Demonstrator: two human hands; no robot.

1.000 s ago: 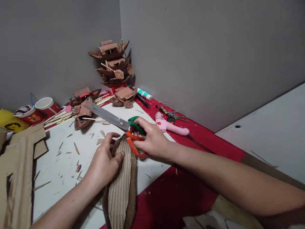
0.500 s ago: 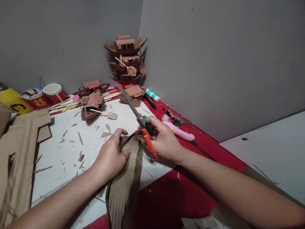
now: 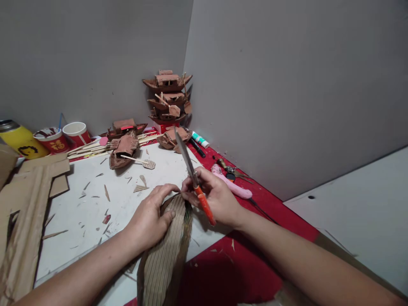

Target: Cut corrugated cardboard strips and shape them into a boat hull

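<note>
A long piece of ribbed brown cardboard (image 3: 165,255) with dark, curved-up edges runs from the bottom of the view to the middle. Its left side is gripped by my left hand (image 3: 153,219), thumb on the ribbed face and fingers along the far edge. My right hand (image 3: 216,197) holds scissors (image 3: 203,203) with an orange handle, their blades pointing up and away. The fingertips of that hand are at the cardboard's far tip. Small cardboard scraps (image 3: 106,192) lie on the white board (image 3: 76,225).
Brown model boats (image 3: 123,148) and a stack of them (image 3: 167,100) stand at the back. Two paper cups (image 3: 76,132) and a yellow bottle (image 3: 24,142) are back left, above flat cardboard (image 3: 40,187). A pink glue gun (image 3: 232,185) lies on the red cloth (image 3: 229,263).
The scissors have turned more upright, and their green part no longer shows. My right fingers have come in to the cardboard's tip. The whole scene sits slightly lower in view.
</note>
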